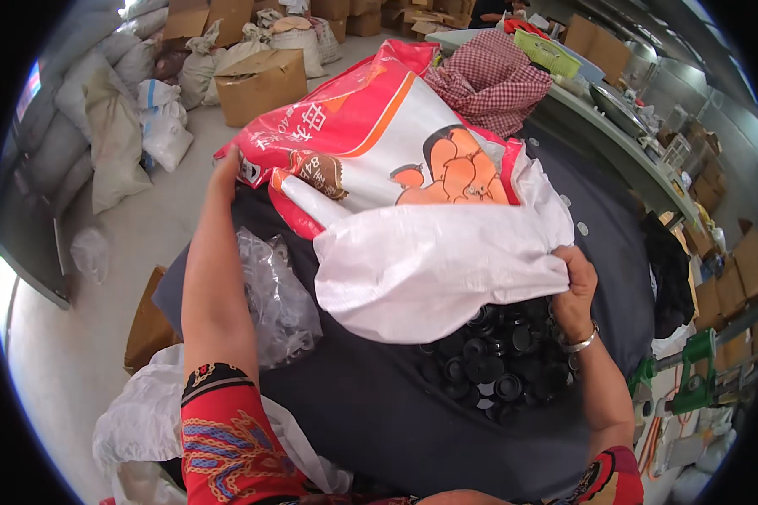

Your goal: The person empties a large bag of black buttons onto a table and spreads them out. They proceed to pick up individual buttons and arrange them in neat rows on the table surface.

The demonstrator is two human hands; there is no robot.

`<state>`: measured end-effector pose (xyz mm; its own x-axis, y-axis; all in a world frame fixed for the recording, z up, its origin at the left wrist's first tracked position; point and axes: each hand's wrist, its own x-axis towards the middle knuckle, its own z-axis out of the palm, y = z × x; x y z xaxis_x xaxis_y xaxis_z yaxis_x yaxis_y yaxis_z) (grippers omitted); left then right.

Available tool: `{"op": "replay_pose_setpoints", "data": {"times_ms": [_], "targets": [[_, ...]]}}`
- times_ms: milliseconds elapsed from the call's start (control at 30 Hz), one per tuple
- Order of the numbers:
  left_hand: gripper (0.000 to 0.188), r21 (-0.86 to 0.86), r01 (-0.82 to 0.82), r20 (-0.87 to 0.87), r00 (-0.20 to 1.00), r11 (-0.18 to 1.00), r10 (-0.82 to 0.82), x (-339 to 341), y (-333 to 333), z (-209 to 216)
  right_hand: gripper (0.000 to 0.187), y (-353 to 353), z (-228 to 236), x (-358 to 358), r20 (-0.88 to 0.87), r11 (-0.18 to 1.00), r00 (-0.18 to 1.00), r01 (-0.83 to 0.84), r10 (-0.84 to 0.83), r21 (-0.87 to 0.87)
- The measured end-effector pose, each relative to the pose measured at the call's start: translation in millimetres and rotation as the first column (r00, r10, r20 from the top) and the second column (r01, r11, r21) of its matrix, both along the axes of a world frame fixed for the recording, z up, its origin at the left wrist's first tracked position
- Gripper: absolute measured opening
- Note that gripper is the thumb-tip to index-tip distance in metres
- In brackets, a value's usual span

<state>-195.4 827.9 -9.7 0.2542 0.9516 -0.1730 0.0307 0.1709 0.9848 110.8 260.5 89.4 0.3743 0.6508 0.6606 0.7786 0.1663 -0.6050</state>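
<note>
Both hands (573, 289) grip a sack (421, 220) (partly red) — black caps (490, 364) nearby.

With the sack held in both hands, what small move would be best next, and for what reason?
Probably the right hand should raise the white end of the printed sack slightly: it overlaps some black round pieces in this view and might drag them. The left hand holds the opposite side.

Cluttered workroom with a pale floor (67, 362) and grey wall (728, 122).
Full sacks (114, 143) are piled high along the left; a brown cardboard box (265, 88) stands on the floor at far left, with stacked cartons (366, 21) beyond it. On the right, a long pale worktop (611, 130) stretches toward the far side, loaded with clutter. Bright light (4, 282) glares at the left edge.
</note>
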Motion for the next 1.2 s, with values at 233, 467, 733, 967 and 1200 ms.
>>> {"op": "replay_pose_setpoints", "data": {"times_ms": [233, 467, 733, 967, 1200], "targets": [[0.018, -0.012, -0.284, 0.502, 0.828, 0.959, 0.251, 31, 10, 48, 0.023, -27, -15, 17, 0.266, 0.916, 0.927, -0.153, 0.263, -0.371], [0.02, 0.466, -0.005, 0.588, 0.749, 0.885, -0.305, 126, -126, 239, 0.029, -41, 15, 14, 0.302, 0.794, 0.907, -0.056, 0.295, -0.606], [0.03, 0.669, 0.296, 0.437, 0.585, 0.682, -0.683, 122, -280, 313, 0.045, 36, 128, 91, -0.187, 0.962, 0.96, 0.166, -0.208, -0.217], [0.023, 0.791, 0.381, 0.146, 0.642, 0.478, -0.753, 116, -348, 323, 0.043, 189, 105, 192, -0.401, 0.892, 0.803, 0.44, -0.442, -0.102], [0.038, 0.467, 0.122, 0.343, 0.888, 0.876, -0.307, 74, -285, 349, 0.021, 186, 151, 124, -0.318, 0.855, 0.866, 0.464, -0.385, 0.229]]}}
